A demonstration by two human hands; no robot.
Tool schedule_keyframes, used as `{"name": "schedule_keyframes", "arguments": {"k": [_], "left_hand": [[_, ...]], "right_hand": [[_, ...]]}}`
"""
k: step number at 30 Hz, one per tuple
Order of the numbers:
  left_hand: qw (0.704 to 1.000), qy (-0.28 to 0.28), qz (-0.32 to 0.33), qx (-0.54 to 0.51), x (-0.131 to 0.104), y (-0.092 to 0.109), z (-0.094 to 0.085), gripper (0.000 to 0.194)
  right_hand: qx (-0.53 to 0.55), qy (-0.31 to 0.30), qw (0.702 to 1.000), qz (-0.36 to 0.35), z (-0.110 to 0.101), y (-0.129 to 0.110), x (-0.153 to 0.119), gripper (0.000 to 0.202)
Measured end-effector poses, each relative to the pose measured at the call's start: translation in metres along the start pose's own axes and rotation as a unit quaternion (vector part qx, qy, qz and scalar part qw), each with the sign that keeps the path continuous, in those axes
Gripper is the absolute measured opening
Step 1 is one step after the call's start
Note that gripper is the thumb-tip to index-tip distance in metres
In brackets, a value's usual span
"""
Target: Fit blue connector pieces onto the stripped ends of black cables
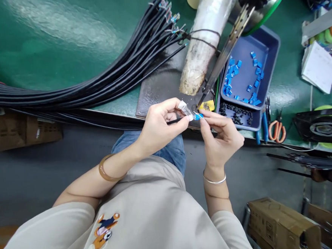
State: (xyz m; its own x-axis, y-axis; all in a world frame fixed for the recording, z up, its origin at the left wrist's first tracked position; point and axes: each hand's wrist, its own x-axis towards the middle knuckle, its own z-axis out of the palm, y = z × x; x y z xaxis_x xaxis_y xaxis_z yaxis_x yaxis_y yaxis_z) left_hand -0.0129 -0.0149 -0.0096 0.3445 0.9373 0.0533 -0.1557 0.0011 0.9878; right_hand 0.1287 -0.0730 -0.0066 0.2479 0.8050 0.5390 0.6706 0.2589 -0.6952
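Note:
A black cable runs through my left hand, pinched near its end between thumb and fingers. White tape or wrapping covers the fingertips of that hand. At the cable's end sits a small blue connector, which the thumb and index finger of my right hand grip. Thin, pale wires show between cable and connector; exactly how they join is too small to tell. Both hands are close together at the bench's front edge, just below a wrapped white tube and a metal bar.
A bundle of black cables with stripped ends lies across the green bench. Right of my hands, a blue-grey bin holds blue connectors, and a lower one holds small black parts. Orange-handled scissors and blue-handled pliers lie beside them.

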Motion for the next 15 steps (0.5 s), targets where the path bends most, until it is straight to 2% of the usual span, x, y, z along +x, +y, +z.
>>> {"name": "schedule_keyframes", "arguments": {"k": [4, 6, 11, 15], "left_hand": [[0.997, 0.021, 0.028, 0.068, 0.0003, -0.0038, 0.0001, 0.006], [0.993, 0.031, 0.046, 0.106, -0.0001, -0.0054, 0.0005, 0.007], [0.980, 0.061, 0.086, 0.168, -0.0001, -0.0042, 0.0028, 0.011], [0.982, 0.074, 0.076, 0.154, 0.0015, -0.0003, 0.0048, 0.009]], "right_hand": [[-0.083, 0.027, 0.990, -0.109, 0.0038, 0.0025, 0.0006, 0.020], [-0.117, 0.034, 0.984, -0.131, 0.0043, 0.0029, 0.0000, 0.019], [-0.056, -0.010, 0.997, -0.057, 0.0022, 0.0038, -0.0009, 0.011], [-0.017, -0.024, 0.999, -0.018, 0.0015, 0.0042, -0.0009, 0.007]]}}
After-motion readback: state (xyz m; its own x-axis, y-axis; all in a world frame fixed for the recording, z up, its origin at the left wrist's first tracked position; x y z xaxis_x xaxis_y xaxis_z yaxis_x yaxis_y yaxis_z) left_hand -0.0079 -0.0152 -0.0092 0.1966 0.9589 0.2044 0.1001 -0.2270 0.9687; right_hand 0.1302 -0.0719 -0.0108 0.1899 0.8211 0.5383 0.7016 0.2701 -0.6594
